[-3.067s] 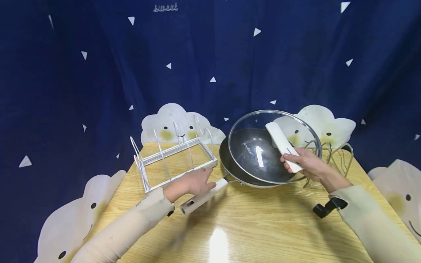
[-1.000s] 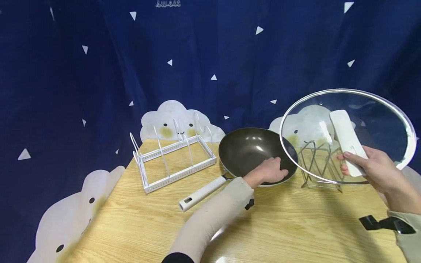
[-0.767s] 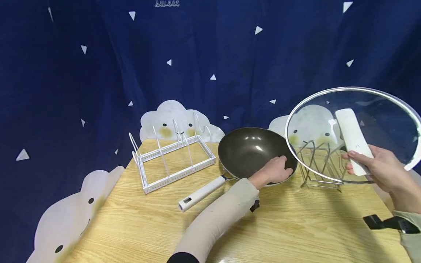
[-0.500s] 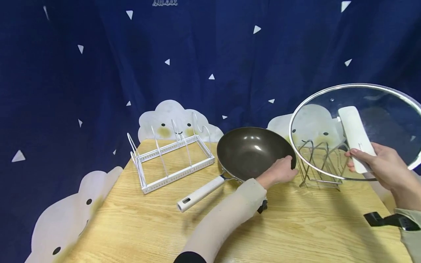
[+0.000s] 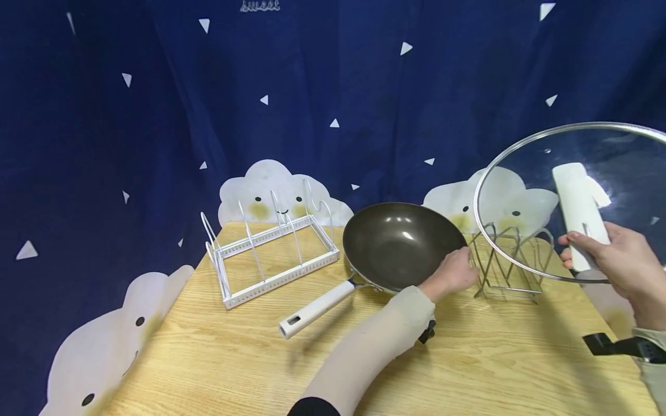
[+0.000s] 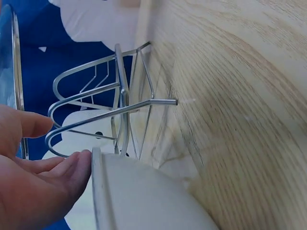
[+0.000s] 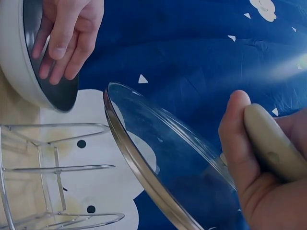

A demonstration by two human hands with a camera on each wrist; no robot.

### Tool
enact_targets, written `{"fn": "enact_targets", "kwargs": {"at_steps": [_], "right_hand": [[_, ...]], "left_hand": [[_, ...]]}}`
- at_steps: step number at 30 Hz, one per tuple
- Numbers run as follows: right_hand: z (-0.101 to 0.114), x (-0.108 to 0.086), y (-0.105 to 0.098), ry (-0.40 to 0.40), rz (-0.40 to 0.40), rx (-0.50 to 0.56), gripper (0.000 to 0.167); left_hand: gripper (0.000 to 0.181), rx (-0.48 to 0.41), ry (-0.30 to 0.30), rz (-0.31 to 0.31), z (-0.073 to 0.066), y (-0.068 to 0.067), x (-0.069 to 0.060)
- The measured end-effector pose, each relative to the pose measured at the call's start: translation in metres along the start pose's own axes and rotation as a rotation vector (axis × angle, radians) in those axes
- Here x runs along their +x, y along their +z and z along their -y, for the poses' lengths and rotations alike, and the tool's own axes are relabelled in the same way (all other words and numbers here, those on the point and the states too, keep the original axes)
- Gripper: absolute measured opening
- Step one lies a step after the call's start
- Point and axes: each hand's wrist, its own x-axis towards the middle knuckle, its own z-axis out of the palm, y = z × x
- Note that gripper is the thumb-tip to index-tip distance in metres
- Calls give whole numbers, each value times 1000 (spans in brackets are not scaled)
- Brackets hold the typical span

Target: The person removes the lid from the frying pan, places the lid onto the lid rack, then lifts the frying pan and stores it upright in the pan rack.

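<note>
On the table stands a dark-lined wok [image 5: 400,242] with a white outside and a pale long handle [image 5: 316,309] pointing front left. My left hand [image 5: 451,274] is at the wok's right rim. In the left wrist view its fingertips [image 6: 82,165] lie by the rim and the thumb stands apart; in the right wrist view the fingers look loosely extended over the dark inside. My right hand [image 5: 626,260] grips the white handle [image 5: 581,208] of a large glass lid [image 5: 525,173], held tilted in the air at the right. The lid's right edge runs out of the head view.
A silver wire rack [image 5: 507,277] stands right of the wok, partly behind the lid. A white rack with upright wire dividers [image 5: 281,280] is to the left. All stand on a wooden table [image 5: 224,352] before a blue curtain [image 5: 312,75].
My right hand has lifted the lid off the wok and carried it right. My left hand has moved from near the wok's handle across to its right rim. The wok stays about where it was.
</note>
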Motion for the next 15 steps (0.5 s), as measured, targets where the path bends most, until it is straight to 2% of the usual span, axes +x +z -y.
{"fn": "enact_targets", "kwargs": {"at_steps": [3,6,10,13,15], "right_hand": [[1,0,-2,13,-41,-73,66],[3,0,-2,31,-72,-129,67],[5,-1,1,60,-105,-157,65],[5,-3,3,68,-123,-165,64],[4,-3,3,73,-134,-178,64]], "left_hand": [[48,3,7,-8,-5,3,4],[46,13,4,-15,-10,5,9],[51,-2,-27,39,-15,10,14],[55,-49,-50,87,-18,15,17],[55,-67,-47,96,-20,18,19]]}}
